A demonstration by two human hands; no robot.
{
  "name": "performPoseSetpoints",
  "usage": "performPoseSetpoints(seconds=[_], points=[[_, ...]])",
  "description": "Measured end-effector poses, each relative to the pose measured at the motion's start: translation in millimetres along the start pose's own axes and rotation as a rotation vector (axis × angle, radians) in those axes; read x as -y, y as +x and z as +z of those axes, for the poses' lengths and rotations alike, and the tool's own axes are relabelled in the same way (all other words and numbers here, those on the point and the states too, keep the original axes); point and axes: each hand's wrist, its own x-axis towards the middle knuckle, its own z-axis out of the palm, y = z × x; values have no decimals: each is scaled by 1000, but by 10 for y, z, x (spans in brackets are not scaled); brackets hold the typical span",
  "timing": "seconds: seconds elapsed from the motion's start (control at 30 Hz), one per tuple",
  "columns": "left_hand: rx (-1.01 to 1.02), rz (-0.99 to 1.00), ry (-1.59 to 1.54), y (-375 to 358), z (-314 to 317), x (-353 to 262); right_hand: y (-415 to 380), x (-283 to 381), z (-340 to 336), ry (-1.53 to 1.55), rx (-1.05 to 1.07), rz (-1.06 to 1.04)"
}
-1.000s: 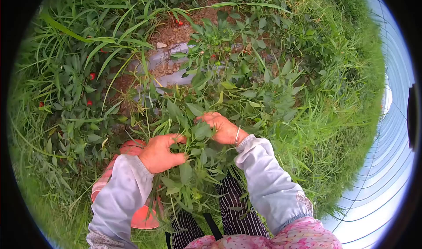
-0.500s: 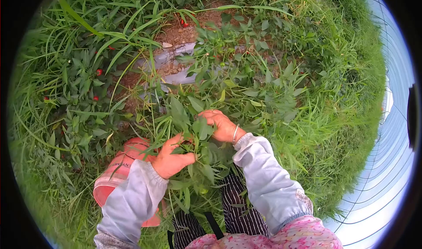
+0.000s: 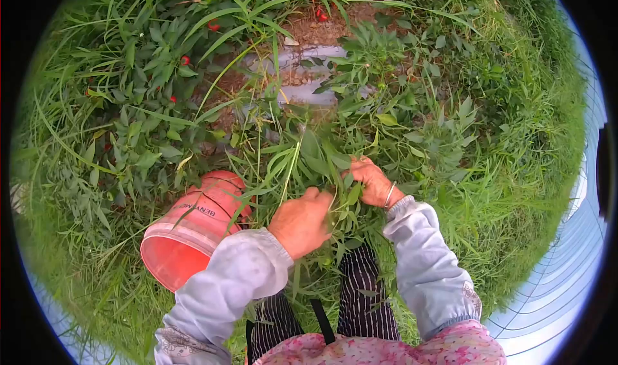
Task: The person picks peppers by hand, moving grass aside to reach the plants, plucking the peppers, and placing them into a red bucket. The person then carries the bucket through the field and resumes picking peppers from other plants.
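Note:
Leafy pepper plants mixed with long grass fill the space in front of me. My left hand is closed among the leaves in front of my legs, its fingertips hidden; what it holds I cannot make out. A little farther out to the right, my right hand, with a bracelet at the wrist, has its fingers curled in on pepper leaves and stems. A pinkish-red bucket lies tipped on its side left of my left hand, its mouth toward me.
Red peppers hang at the far side, and another red pepper shows among leaves on the left. Pale plastic sheeting covers part of the bare soil. Tall grass grows thick on the right, beside a bluish-white ribbed surface.
Both hands have shifted right in the view, as have the plants. My left hand has gone from an open thumb-and-finger spread to a closed fist. More of the bucket's mouth shows.

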Motion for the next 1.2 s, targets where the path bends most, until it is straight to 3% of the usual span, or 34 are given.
performPoseSetpoints(seconds=[0.2, 0.33, 0.43, 0.57, 0.6, 0.7, 0.8, 0.9, 0.93, 0.97, 1.0, 1.07, 1.13, 1.2], points=[[-243, 23, -430, -167, -36, 115, 193, 83, 27, 7, -13, -13], [4, -268, -431, -373, -248, 123, 276, 197, 14, -35, -61, 55], [-100, -90, -635, -572, -368, 277, 321, 168, -53, -97, -126, 73], [-131, -309, -1117, -763, -673, 185, 354, 472, -200, -460, -131, 342], [-144, -247, -1120, -792, -681, 173, 349, 599, -285, -557, -102, 445], [-185, -251, -997, -884, -708, 53, 280, 1370, -428, -381, -593, 269], [-187, -160, -689, -931, -594, 98, 224, 2101, -308, 281, -536, 99], [-161, 58, -410, -1018, -485, 115, 263, 2424, 82, 253, -328, 72], [-382, 128, -404, -1091, -458, -177, 265, 2450, 176, 289, -260, 84], [-298, 70, -409, -1142, -447, -137, 261, 2450, 273, 330, -186, 93], [-220, 4, -412, -1206, -458, -24, 244, 2411, 399, 323, -314, -38], [-99, -82, -407, -1304, -526, -34, 191, 2392, 561, 279, -431, 67], [-122, -132, -457, -1372, -544, -55, 147, 2432, 629, 172, -557, 138], [-185, -117, -468, -1400, -530, -64, 96, 2485, 654, 98, -549, 234]])
